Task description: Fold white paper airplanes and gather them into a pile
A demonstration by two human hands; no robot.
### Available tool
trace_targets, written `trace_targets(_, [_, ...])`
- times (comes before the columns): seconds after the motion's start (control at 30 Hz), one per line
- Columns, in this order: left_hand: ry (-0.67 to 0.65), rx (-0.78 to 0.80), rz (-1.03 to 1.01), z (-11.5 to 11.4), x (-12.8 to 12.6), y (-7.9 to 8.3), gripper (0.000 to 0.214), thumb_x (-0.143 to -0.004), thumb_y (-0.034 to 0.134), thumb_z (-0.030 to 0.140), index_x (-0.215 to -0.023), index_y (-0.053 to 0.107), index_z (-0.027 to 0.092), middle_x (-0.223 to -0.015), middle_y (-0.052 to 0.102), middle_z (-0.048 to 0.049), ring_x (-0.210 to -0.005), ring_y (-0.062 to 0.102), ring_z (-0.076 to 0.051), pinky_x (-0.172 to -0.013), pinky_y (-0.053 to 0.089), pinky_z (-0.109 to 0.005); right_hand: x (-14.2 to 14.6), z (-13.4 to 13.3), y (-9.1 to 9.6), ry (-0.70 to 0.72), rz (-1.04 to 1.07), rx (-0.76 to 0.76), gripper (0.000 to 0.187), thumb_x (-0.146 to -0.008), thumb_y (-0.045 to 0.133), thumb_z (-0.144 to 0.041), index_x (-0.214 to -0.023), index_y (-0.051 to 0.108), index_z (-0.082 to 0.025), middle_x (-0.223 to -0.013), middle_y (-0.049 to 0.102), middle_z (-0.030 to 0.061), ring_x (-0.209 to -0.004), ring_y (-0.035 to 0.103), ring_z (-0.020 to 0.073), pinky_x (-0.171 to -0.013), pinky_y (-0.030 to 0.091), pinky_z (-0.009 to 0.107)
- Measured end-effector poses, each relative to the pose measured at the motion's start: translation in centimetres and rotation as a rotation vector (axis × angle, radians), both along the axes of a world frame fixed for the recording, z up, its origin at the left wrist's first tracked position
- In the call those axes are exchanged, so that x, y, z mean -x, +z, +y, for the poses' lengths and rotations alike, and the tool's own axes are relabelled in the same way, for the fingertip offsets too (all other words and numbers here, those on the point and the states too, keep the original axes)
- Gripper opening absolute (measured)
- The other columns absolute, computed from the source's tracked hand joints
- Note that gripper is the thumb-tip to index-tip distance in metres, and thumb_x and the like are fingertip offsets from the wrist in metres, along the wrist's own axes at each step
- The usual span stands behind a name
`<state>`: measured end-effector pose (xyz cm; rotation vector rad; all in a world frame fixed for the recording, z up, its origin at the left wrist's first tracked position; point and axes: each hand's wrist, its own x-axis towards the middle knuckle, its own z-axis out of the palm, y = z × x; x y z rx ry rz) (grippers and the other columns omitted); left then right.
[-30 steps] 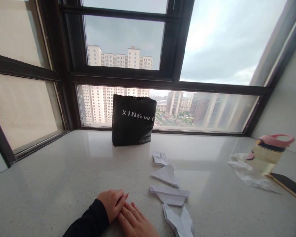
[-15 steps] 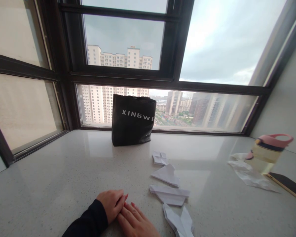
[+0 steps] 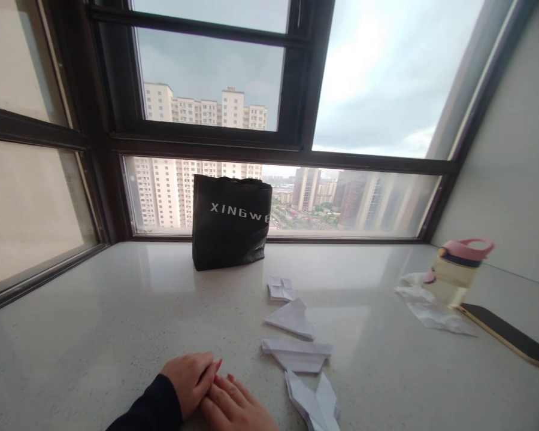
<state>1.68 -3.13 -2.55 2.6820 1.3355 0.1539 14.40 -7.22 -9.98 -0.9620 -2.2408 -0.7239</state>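
Observation:
My left hand (image 3: 187,378), in a dark sleeve, rests palm down on the pale stone counter (image 3: 94,335) near the front edge, its fingertips lying over the fingers of my right hand (image 3: 233,408). The right hand lies flat beside it. Neither hand holds anything. Just right of them is a row of folded white paper pieces: a paper plane (image 3: 313,407) nearest, another folded plane (image 3: 297,354), a third (image 3: 291,318), and a small folded square (image 3: 281,289) farthest away.
A black bag with white lettering (image 3: 230,222) stands upright at the back by the window. At the right stand a bottle with a pink lid (image 3: 456,272), crumpled white paper (image 3: 431,310) and a flat dark slab with a wooden edge (image 3: 509,336).
The view has shifted slightly, so everything sits a little further left and lower in the picture. My hands stay in the same pose on the counter.

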Motion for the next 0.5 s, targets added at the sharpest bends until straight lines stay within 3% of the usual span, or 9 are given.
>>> trace_targets(0.23, [0.014, -0.033, -0.036, 0.14, 0.07, -0.49, 0.036, -0.080, 0.020, 0.028, -0.059, 0.047, 0.020, -0.064, 0.061, -0.0021, -0.059, 0.055, -0.015, -0.054, 0.037, -0.023, 0.51, 0.60, -0.59, -0.015, 0.028, -0.053, 0.024, -0.085, 0.031, -0.035, -0.096, 0.048, -0.023, -0.086, 0.065, -0.0026, -0.081, 0.059, 0.0132, -0.064, 0.050, 0.023])
trace_targets(0.5, [-0.005, -0.014, -0.001, 0.09, 0.13, -0.17, 0.034, -0.081, 0.019, 0.028, -0.062, 0.047, 0.020, -0.068, 0.062, -0.0022, -0.063, 0.057, -0.015, -0.056, 0.038, -0.022, 0.50, 0.24, 0.31, -0.005, 0.110, -0.114, 0.025, -0.086, 0.028, -0.032, -0.091, 0.050, -0.023, -0.084, 0.066, -0.0037, -0.079, 0.060, 0.0120, -0.064, 0.050, 0.021])
